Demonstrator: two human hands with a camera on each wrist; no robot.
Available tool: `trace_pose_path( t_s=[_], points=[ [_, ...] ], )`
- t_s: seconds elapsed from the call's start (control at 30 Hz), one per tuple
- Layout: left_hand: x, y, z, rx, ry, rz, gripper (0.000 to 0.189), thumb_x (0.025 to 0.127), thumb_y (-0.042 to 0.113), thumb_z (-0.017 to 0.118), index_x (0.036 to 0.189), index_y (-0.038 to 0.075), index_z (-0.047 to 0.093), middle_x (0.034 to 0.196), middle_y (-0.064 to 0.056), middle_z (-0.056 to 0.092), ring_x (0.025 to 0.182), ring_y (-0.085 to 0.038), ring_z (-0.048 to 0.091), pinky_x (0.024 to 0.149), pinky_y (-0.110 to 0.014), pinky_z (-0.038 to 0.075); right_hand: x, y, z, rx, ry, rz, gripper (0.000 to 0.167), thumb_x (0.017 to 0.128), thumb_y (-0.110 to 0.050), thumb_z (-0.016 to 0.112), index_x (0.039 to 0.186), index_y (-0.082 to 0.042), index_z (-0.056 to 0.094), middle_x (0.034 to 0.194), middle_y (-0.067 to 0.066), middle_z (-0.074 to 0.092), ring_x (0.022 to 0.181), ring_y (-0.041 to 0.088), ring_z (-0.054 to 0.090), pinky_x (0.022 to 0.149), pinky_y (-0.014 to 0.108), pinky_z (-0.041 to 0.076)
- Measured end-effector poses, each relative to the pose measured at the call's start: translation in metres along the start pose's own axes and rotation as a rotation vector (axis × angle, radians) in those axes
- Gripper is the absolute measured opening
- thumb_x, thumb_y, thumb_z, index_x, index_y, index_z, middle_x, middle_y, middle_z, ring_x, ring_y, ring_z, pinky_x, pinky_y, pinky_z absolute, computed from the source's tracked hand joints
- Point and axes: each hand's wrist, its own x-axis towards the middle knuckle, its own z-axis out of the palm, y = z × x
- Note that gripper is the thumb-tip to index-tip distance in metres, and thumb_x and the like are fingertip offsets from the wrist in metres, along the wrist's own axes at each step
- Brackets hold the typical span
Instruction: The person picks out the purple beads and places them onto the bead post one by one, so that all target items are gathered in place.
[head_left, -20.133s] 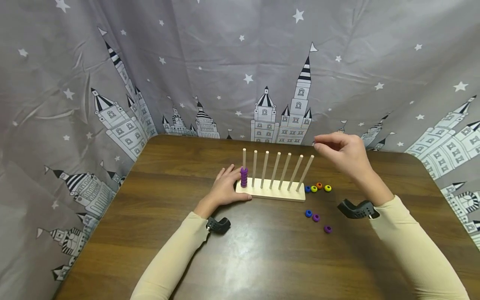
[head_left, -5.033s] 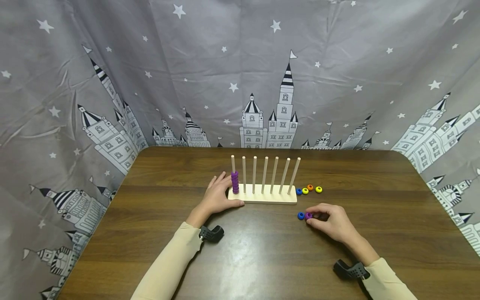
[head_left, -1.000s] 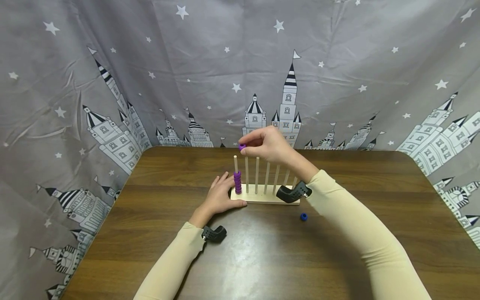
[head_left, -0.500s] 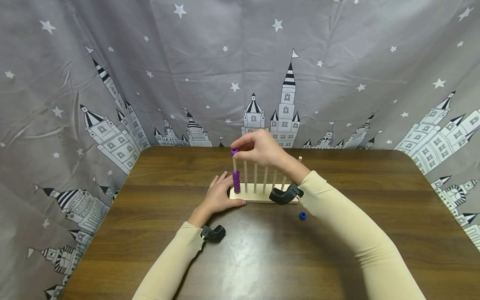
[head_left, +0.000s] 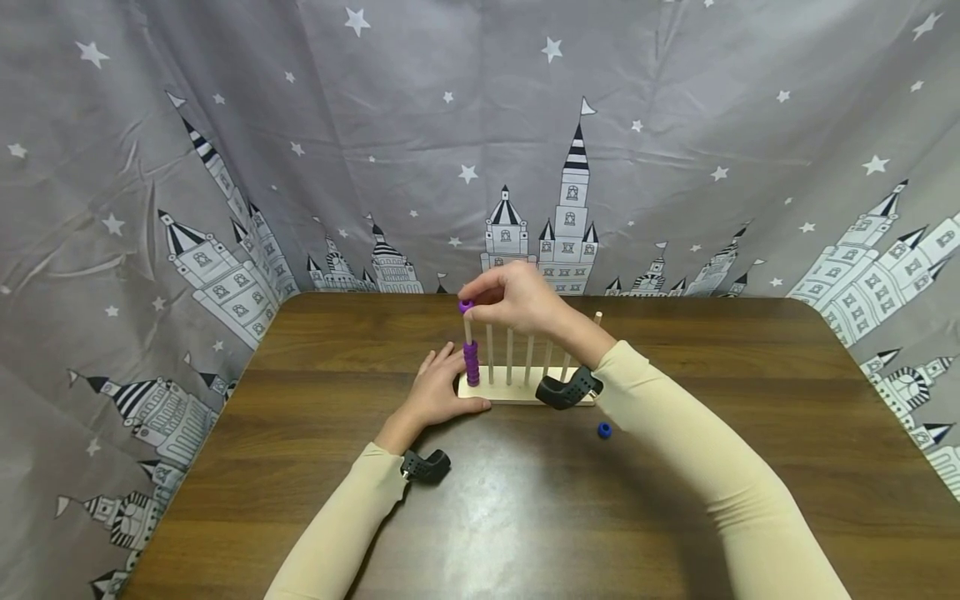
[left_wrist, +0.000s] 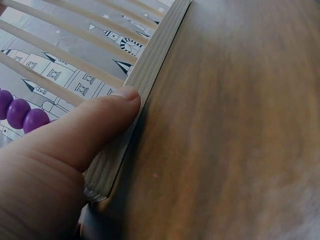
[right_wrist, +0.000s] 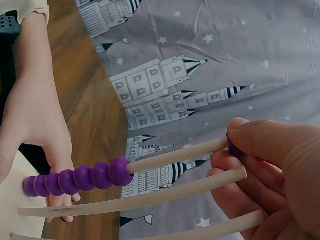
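Note:
My right hand point(head_left: 517, 296) pinches a purple bead point(head_left: 466, 307) between thumb and forefinger, right at the top of the leftmost peg. In the right wrist view the fingers mostly cover this bead point(right_wrist: 234, 148), with the peg's tip running up to it. Lower on the same peg sits a stack of several purple beads point(right_wrist: 82, 178). The wooden peg stand point(head_left: 510, 393) has a row of upright pegs, and the others in sight are bare. My left hand point(head_left: 437, 390) holds the stand's left end, its thumb point(left_wrist: 107, 112) along the front edge and its fingers behind.
A single blue bead point(head_left: 604, 430) lies on the brown wooden table point(head_left: 300, 400) in front of the stand's right end. My right forearm and sleeve point(head_left: 697, 442) cross over that end. A grey curtain point(head_left: 420, 108) printed with castles and stars hangs behind the table.
The right hand picked up the purple bead from beside the blue one and brought it left to the first peg's top. The purple stack is taller than 20 seconds ago. The left hand stays put.

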Motion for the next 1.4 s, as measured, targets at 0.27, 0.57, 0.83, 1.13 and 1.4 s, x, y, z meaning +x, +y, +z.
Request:
trace_pose_path(
  t_s=[0.27, 0.57, 0.83, 1.13, 1.4],
  points=[
    [-0.0003, 0.0002, -0.0005, -0.007, -0.001, -0.002, 0.07, 0.075, 0.046, 0.083, 0.133, 0.01, 0.066, 0.156, -0.009, 0.052, 0.155, -0.045, 0.026, 0.128, -0.064, 0.012, -0.0002, -0.001, 0.0008, -0.013, -0.036, 0.021, 0.027, 0.084, -0.007, 0.08, 0.111, -0.003, 0.077, 0.108, 0.013, 0.079, 0.096, 0.022, 0.077, 0.081, 0.023, 0.063],
    [-0.0012, 0.0018, -0.0008, -0.016, -0.005, -0.003, 0.071, 0.076, 0.047, 0.083, 0.135, 0.011, 0.065, 0.157, -0.009, 0.051, 0.155, -0.045, 0.025, 0.128, -0.065, 0.011, -0.001, -0.0013, 0.0008, -0.028, -0.052, 0.03, 0.027, 0.085, -0.007, 0.08, 0.112, -0.003, 0.077, 0.107, 0.013, 0.079, 0.096, 0.022, 0.077, 0.082, 0.023, 0.063],
    [-0.0007, 0.0005, -0.0007, -0.011, -0.007, -0.004, 0.072, 0.076, 0.047, 0.083, 0.136, 0.013, 0.064, 0.157, -0.007, 0.051, 0.155, -0.044, 0.025, 0.128, -0.065, 0.011, -0.0007, -0.0015, 0.0022, -0.114, -0.09, 0.008, 0.026, 0.087, -0.008, 0.078, 0.112, -0.004, 0.077, 0.105, 0.011, 0.08, 0.094, 0.02, 0.077, 0.08, 0.023, 0.062],
    [-0.0005, -0.0001, -0.0006, -0.008, -0.007, -0.004, 0.073, 0.076, 0.048, 0.083, 0.136, 0.013, 0.064, 0.157, -0.007, 0.051, 0.155, -0.045, 0.025, 0.128, -0.065, 0.011, -0.0008, -0.0022, 0.0029, -0.131, -0.098, -0.001, 0.025, 0.086, -0.007, 0.078, 0.111, -0.004, 0.077, 0.103, 0.01, 0.08, 0.092, 0.019, 0.077, 0.08, 0.023, 0.062],
    [-0.0008, 0.0006, -0.0014, -0.012, -0.01, 0.0, 0.073, 0.076, 0.048, 0.083, 0.136, 0.012, 0.064, 0.157, -0.008, 0.051, 0.155, -0.045, 0.025, 0.128, -0.065, 0.011, -0.001, -0.0018, 0.003, -0.146, -0.095, -0.004, 0.023, 0.086, -0.008, 0.078, 0.109, -0.005, 0.078, 0.101, 0.009, 0.08, 0.09, 0.018, 0.077, 0.078, 0.022, 0.062]
  ],
)
